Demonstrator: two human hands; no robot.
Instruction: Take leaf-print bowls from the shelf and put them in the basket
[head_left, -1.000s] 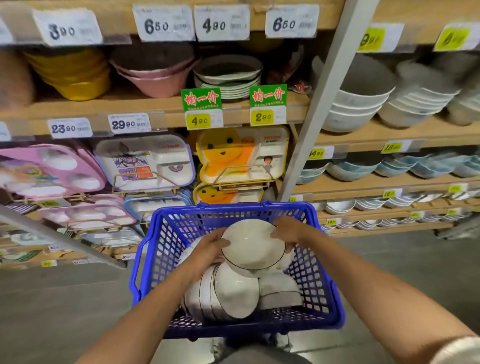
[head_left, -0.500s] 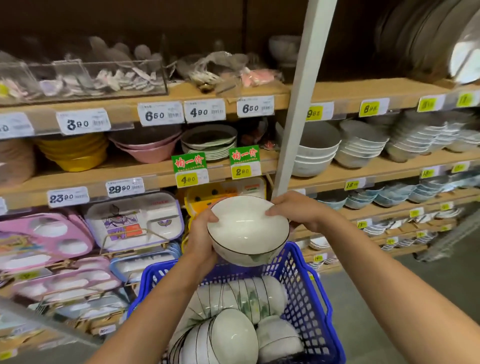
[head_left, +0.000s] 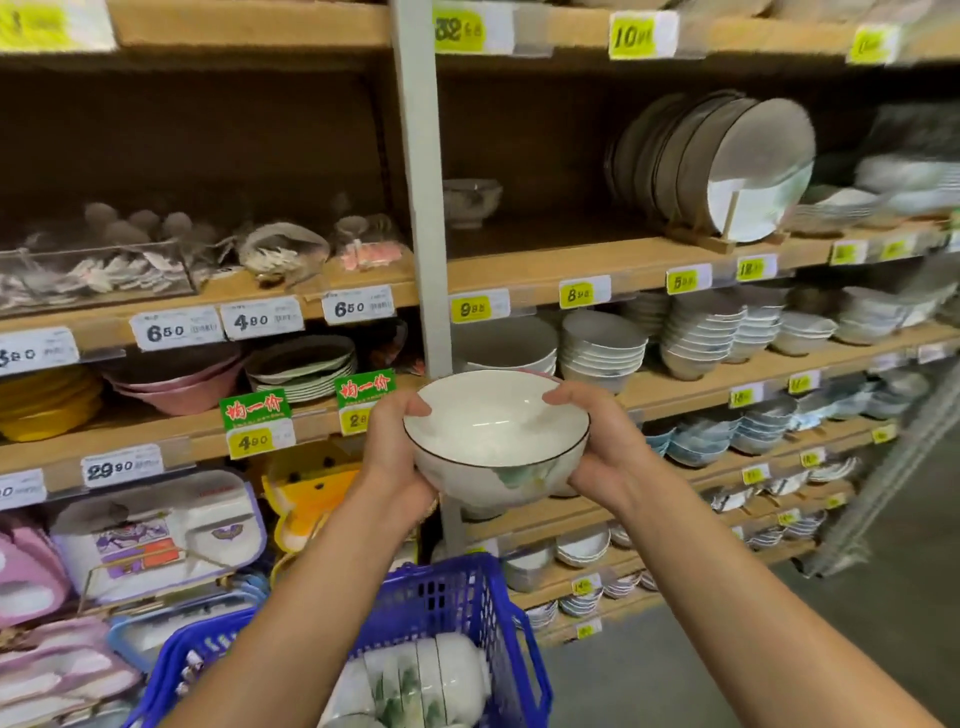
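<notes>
Shelf (head_left: 649, 270) is carrying bowl stacks behind. Blue basket (head_left: 457, 587) is sitting low in front, with leaf-print bowls (head_left: 426, 680) lying on their sides inside. Held bowl (head_left: 493, 441) is hanging upright, well above the basket and clear of the shelf. Left hand (head_left: 389, 462) and right hand (head_left: 602, 447) are both gripping it, thumbs (head_left: 410, 408) hooking over the rim. My read: should be lowering two-handed, tilting to match that stack, seating it softly, since ceramic on ceramic is likely chipping.
</notes>
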